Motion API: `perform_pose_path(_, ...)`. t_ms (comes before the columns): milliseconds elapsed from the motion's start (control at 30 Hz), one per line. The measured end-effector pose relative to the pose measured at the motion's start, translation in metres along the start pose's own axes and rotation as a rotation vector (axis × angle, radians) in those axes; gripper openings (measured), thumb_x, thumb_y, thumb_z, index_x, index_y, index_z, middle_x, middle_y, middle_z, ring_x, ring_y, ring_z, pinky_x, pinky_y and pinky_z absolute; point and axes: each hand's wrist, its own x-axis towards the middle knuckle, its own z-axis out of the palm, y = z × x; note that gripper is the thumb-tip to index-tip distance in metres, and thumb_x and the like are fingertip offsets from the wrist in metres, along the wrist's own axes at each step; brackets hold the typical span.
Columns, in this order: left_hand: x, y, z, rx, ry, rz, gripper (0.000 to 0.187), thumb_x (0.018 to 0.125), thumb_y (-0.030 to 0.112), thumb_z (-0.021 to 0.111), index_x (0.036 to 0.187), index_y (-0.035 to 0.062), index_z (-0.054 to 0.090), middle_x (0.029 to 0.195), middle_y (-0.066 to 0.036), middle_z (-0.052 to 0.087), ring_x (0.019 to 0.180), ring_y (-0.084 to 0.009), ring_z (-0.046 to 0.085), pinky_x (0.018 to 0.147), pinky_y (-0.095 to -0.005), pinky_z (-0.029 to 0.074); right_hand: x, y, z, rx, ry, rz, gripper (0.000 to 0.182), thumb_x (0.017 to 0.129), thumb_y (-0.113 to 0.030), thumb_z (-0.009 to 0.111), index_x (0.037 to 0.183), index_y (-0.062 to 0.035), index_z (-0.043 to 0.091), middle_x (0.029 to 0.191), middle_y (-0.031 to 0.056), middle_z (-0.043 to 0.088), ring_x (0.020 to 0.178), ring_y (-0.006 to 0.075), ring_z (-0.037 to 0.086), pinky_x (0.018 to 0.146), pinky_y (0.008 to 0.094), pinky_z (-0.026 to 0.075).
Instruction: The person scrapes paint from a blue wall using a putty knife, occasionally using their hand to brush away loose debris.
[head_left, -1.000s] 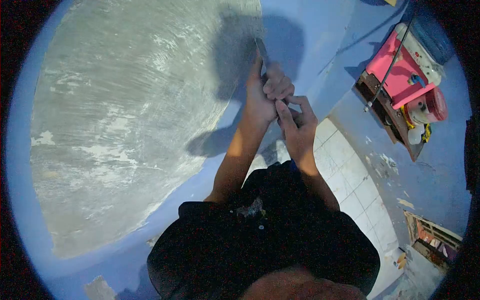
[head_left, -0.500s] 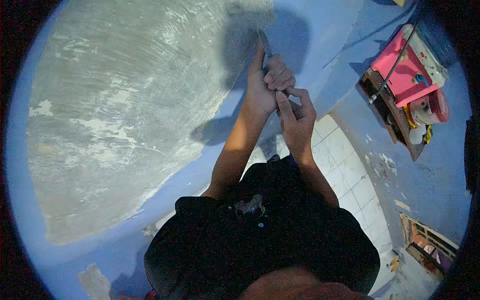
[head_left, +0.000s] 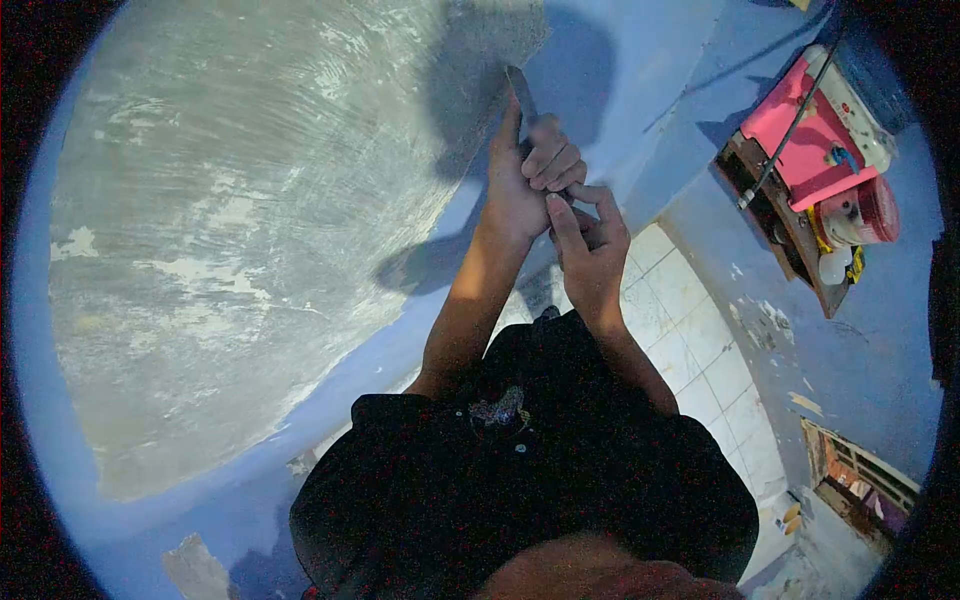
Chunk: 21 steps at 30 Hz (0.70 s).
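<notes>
Metal scraper [head_left: 520, 92] in raised left hand [head_left: 525, 185], right hand [head_left: 590, 240] alongside.

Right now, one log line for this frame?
left hand: gripping scraper, blade at edge of bare grey patch | right hand: closed on handle end, touching left | wall: blue paint

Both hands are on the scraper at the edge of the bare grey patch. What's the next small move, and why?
Probably push the scraper a little further up along the paint edge. Its blade tip sits right where the grey patch meets the blue paint, with paint still ahead of it. The left hand grips the handle and the right hand braces behind it, so a short, steady stroke looks best.
</notes>
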Motion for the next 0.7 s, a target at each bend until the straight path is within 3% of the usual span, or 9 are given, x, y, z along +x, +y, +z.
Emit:
perform_pose_path(333,-0.001,0.000,0.004,0.099,0.090,0.051,0.053,0.093,0.053,0.038,0.062,0.0118,0.049,0.037,0.004,0.030,0.032,-0.0083,0.026,0.036,-0.0232,0.025,0.000,0.002,0.003,0.009,0.037,0.034,0.017,0.085,-0.006,0.064,0.098,0.0012,0.055,0.087,0.0057,0.061,0.077,0.0071,0.053,0.066,0.0234,0.045)
perform_pose_path(567,0.003,0.001,0.005,0.053,0.015,0.001,0.057,0.093,0.056,0.033,0.063,0.0110,0.050,0.037,0.004,0.031,0.031,-0.0089,0.026,0.035,-0.0236,0.026,-0.004,-0.007,-0.002,-0.220,0.077,0.082,0.017,0.084,-0.008,0.067,0.097,-0.0018,0.057,0.068,-0.0039,0.049,0.063,0.0025,0.039,0.056,0.0181,0.035)
perform_pose_path(667,0.006,0.000,0.003,0.038,0.001,0.000,0.058,0.094,0.056,0.030,0.064,0.0106,0.051,0.037,0.003,0.033,0.031,-0.0090,0.027,0.036,-0.0240,0.027,-0.004,-0.001,-0.001,-0.144,0.100,0.017,0.017,0.083,-0.008,0.067,0.096,-0.0026,0.058,0.066,-0.0064,0.043,0.060,0.0025,0.032,0.054,0.0175,0.030)
perform_pose_path(700,0.006,0.000,0.002,0.038,-0.009,0.003,0.058,0.094,0.056,0.029,0.065,0.0104,0.051,0.038,0.003,0.034,0.031,-0.0091,0.028,0.036,-0.0241,0.027,-0.004,-0.002,-0.001,-0.173,0.102,0.010,0.017,0.083,-0.008,0.067,0.096,-0.0021,0.058,0.067,-0.0054,0.045,0.061,0.0030,0.035,0.055,0.0180,0.032)
